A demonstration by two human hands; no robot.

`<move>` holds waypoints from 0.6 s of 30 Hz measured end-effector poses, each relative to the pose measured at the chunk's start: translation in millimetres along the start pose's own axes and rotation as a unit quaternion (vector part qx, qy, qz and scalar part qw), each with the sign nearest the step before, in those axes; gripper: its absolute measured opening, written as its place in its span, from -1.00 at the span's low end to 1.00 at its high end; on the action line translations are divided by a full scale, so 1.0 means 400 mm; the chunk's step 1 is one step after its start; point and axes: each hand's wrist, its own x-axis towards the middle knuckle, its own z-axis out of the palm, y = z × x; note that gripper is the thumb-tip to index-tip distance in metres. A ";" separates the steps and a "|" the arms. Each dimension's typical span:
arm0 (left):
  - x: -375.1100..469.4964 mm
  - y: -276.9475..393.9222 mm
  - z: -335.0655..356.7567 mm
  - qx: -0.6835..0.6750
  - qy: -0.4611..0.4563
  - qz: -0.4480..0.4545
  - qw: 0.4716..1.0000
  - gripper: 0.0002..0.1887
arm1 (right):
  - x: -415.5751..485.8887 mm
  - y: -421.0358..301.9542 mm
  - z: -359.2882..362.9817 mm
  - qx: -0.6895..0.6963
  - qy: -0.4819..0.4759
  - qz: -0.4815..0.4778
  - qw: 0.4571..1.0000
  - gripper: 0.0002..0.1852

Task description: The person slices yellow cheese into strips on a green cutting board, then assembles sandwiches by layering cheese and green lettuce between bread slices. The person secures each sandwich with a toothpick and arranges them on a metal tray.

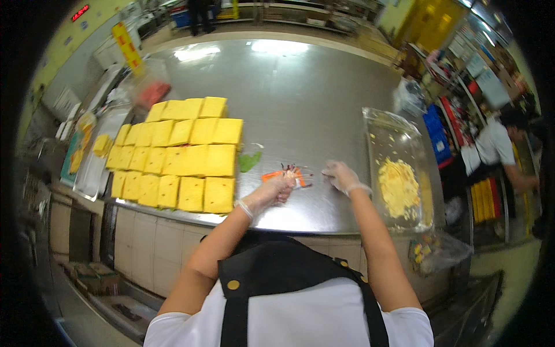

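My left hand [275,189], in a clear plastic glove, grips a bunch of thin picks [289,171] with dark tips that fan out past the fingers. Under and beside it lies an orange-and-white packet [272,175] on the steel table. My right hand [341,177], also gloved, hovers a short way to the right with its fingers bent; whether a small thing is pinched there is unclear. Left of my hands stand rows of yellow square-cut sandwiches or bread slices [186,158], some with a small dark dot on top. A green lettuce leaf [250,162] lies beside them.
A metal tray [373,149] with a yellow chopped or mashed food [399,186] stands at the right. Left are a steel tray [96,158] and a plastic container with something red [154,93]. Beyond the table's right side, a person [494,145] leans by crowded shelves.
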 end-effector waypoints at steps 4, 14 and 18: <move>-0.122 -0.002 -0.023 0.015 0.100 0.096 0.990 -0.79 | -0.077 0.061 0.097 0.025 0.145 -0.028 0.989 -0.92; -0.406 0.020 -0.157 0.097 0.359 0.279 0.885 -0.72 | -0.085 0.050 0.117 -0.033 0.127 -0.048 0.990 -0.88; -0.465 0.065 -0.239 0.151 0.379 0.323 0.854 -0.71 | -0.115 0.049 0.097 -0.012 0.087 0.010 0.996 -0.86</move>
